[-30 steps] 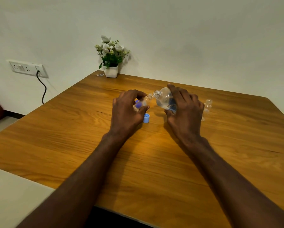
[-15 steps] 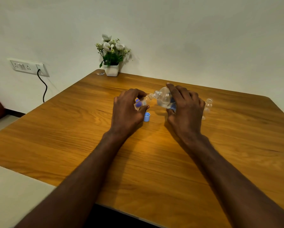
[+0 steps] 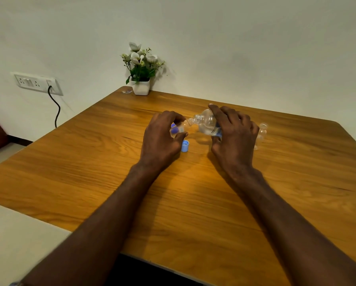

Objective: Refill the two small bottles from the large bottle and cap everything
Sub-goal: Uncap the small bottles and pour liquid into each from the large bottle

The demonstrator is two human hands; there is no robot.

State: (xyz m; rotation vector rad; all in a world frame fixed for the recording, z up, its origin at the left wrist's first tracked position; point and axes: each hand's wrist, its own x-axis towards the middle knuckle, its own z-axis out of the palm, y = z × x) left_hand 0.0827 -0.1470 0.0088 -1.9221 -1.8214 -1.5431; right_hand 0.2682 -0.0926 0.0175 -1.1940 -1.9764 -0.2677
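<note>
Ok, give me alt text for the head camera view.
The right hand tips a large clear bottle toward a small bottle held by the left hand over a wooden table. A blue cap and a second small bottle stand nearby.

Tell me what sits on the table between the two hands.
In the head view, a light blue cap lies on the wooden table between the left hand and the right hand.

In front of me spreads a wooden surface (image 3: 90,162) with rounded corners. At its far edge, upper middle of the frame, stands a white pot of white flowers (image 3: 141,73) against the pale wall. At upper left, a wall socket plate (image 3: 36,82) has a black cable (image 3: 56,108) hanging down from it.
</note>
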